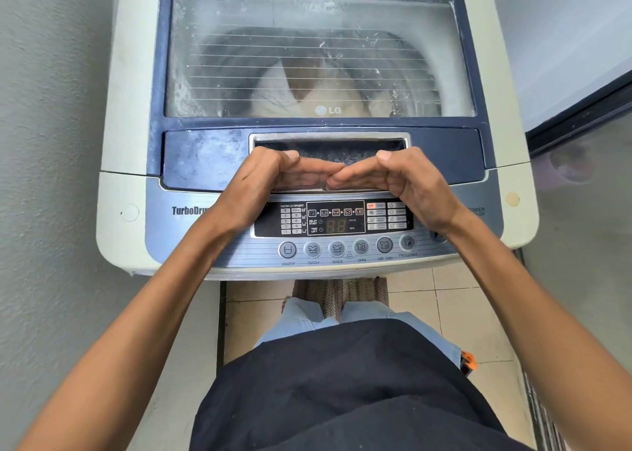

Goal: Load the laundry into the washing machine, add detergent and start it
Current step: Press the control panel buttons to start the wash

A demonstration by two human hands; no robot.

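Observation:
A top-loading washing machine (pixel 136 74) stands in front of me with its blue glass lid (pixel 318 16) down. Through the glass, pale laundry (pixel 307 88) lies in the drum. My left hand (pixel 270 180) and my right hand (pixel 403 180) both hold the lid's front edge at the handle recess (pixel 328 146). The thumbs rest on top, and the fingers lie along the front lip and meet in the middle. Below them the control panel (pixel 337 221) is lit and shows digits. A row of round buttons (pixel 337 248) runs under it. No detergent container is in view.
A grey wall (pixel 51 143) runs close along the machine's left side. A dark-framed glass door (pixel 581 177) stands at the right. On the tiled floor (pixel 461 314), a woven mat (pixel 342 296) lies at my feet. My right wrist partly hides the power button (pixel 439 236).

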